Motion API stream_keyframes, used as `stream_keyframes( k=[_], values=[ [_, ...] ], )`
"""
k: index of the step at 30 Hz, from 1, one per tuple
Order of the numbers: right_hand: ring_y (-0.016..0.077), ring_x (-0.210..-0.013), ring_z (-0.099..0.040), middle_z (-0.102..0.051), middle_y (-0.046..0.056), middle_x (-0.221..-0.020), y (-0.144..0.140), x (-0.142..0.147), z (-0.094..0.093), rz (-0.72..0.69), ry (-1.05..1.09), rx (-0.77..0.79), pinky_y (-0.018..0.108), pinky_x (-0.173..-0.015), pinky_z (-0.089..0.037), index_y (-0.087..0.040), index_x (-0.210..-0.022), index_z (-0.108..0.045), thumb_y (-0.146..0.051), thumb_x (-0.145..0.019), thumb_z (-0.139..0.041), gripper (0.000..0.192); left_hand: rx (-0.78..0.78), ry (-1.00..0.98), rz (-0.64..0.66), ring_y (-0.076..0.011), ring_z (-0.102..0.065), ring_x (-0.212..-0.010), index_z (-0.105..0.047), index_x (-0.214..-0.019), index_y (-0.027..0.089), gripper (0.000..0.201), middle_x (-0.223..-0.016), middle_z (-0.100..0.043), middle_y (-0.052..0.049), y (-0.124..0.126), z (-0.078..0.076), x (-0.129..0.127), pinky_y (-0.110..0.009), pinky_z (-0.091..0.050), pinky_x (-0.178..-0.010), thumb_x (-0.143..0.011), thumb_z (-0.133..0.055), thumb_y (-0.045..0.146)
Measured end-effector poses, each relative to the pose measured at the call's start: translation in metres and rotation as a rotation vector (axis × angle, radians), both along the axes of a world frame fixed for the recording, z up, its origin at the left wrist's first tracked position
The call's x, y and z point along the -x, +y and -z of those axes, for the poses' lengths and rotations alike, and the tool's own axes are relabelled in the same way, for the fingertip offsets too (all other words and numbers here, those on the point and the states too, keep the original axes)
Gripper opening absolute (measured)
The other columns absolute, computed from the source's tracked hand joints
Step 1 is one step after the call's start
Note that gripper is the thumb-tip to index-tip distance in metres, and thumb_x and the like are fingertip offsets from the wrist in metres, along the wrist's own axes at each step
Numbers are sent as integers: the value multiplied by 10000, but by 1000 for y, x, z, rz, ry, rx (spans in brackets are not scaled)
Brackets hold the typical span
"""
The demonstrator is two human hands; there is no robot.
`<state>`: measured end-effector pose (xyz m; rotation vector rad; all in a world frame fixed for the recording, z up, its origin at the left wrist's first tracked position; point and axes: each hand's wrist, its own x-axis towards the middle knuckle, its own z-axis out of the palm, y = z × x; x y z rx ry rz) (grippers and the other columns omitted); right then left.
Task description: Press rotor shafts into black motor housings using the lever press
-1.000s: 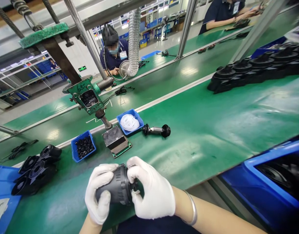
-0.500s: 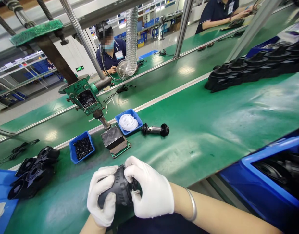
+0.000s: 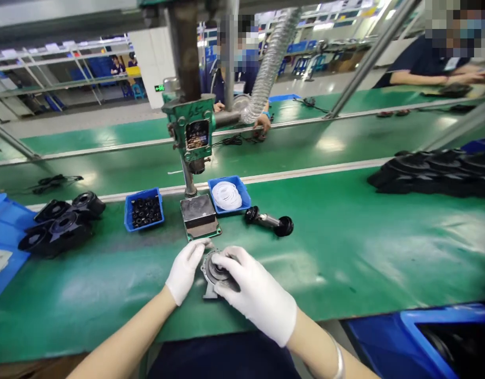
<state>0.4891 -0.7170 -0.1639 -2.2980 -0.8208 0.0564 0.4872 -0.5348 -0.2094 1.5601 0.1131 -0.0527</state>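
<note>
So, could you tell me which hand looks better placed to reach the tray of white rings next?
Probably the right hand: the tray of white rings sits ahead on its side, while the left hand steadies the grey part from the left.

gloves (image 3: 258,295): white cloth, matt
housing (image 3: 215,272): grey plastic, matt
belt (image 3: 345,237): green, smooth, glossy
press plate (image 3: 198,213): bare metal, dull
bins (image 3: 144,210): blue plastic
hose (image 3: 268,66): ribbed foil, shiny

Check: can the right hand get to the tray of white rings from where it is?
Probably yes. The right hand rests on the grey part, and the tray of white rings sits open-topped beyond, bare belt between.
</note>
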Motion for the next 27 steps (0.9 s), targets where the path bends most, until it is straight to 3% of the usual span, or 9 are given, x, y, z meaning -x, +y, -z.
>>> stream_keyframes(
  k=[2,4,6,7,10,15,22,27],
  values=[
    [298,-1154,-530,-559,111,-1261,-8,-4,12,-4,-42,-72,512,-976,-469,-238,-1218,-573,-137,-726,-709,521,49,-53,126,-263,-554,-1238,-513,-1327,168,514,-1303,-597,-136,9,2,13,-446,-376,-1115,-914,-557,471],
    [321,-1249,-481,-527,120,-1356,-12,-8,21,-44,3,-150,547,-1024,-430,-247,-1273,-544,-194,-731,-735,577,16,-114,282,-306,-422,-1369,-259,-1501,189,895,-1470,-436,-170,12,4,25,-487,-306,-1163,-789,-735,452],
    [294,-1302,-460,-513,110,-1395,-12,-13,29,-107,117,-250,513,-1073,-407,-255,-1304,-525,-244,-773,-728,568,-83,-138,363,-344,-309,-1431,-18,-1547,202,1258,-1555,-291,-194,10,5,31,-522,-240,-1188,-633,-870,339],
    [279,-1311,-460,-514,102,-1399,-11,-17,32,-131,174,-296,492,-1091,-398,-259,-1308,-525,-264,-792,-723,553,-135,-145,373,-350,-276,-1444,61,-1543,198,1330,-1572,-247,-203,7,5,32,-528,-223,-1193,-606,-880,276],
    [263,-1317,-468,-509,91,-1413,-9,-29,36,-200,306,-368,462,-1115,-383,-267,-1330,-520,-346,-805,-740,575,-221,-228,358,-339,-267,-1449,140,-1529,176,1274,-1578,-210,-218,0,3,27,-515,-262,-1185,-659,-790,158],
    [279,-1294,-482,-532,98,-1378,-15,-43,31,-262,379,-272,474,-1108,-383,-256,-1344,-533,-394,-776,-771,631,-305,-401,345,-336,-329,-1422,134,-1530,184,1175,-1553,-262,-206,-5,7,20,-513,-300,-1173,-709,-704,131],
    [273,-1247,-514,-558,91,-1325,-11,-32,36,-159,366,-302,471,-1085,-408,-268,-1339,-534,-388,-791,-756,603,-219,-459,217,-324,-437,-1351,78,-1536,222,1103,-1488,-374,-175,-20,26,26,-511,-323,-1159,-716,-646,80],
    [287,-1346,-428,-463,102,-1448,-13,-26,38,-159,394,-370,506,-1144,-334,-277,-1431,-420,-404,-819,-720,694,-175,-350,206,-334,-373,-1394,-46,-1543,188,1058,-1534,-320,-176,-14,13,23,-518,-272,-1180,-696,-677,125]
  ],
)
